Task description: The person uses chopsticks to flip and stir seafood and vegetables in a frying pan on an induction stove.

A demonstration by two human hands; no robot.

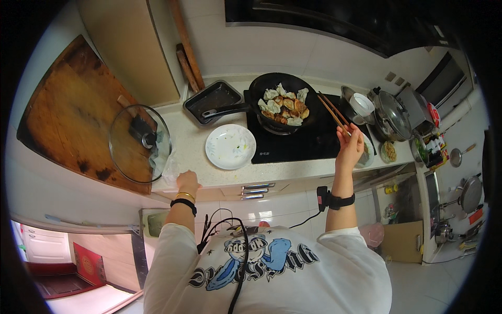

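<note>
My right hand (350, 147) holds a pair of wooden chopsticks (332, 108), their tips just right of the wok's rim. The black wok (257, 84) sits on the left part of the black glass cooktop (310, 145). Inside it lie several dumplings (288, 104), many browned and some with pale wrappers uppermost. My left hand (188, 182) rests at the counter's front edge with its fingers curled, close to a crumpled clear plastic bag (169, 170). Whether it grips anything is hidden. A white plate (223, 157) with green scraps lies between the left hand and the cooktop.
A glass lid (117, 161) leans before a large wooden board (62, 106) at left. Behind the wok's handle is a dark baking tray (211, 98). To the right stand a white bowl (361, 104), a lidded pot (392, 114), and a plate (366, 155) partly behind my right hand.
</note>
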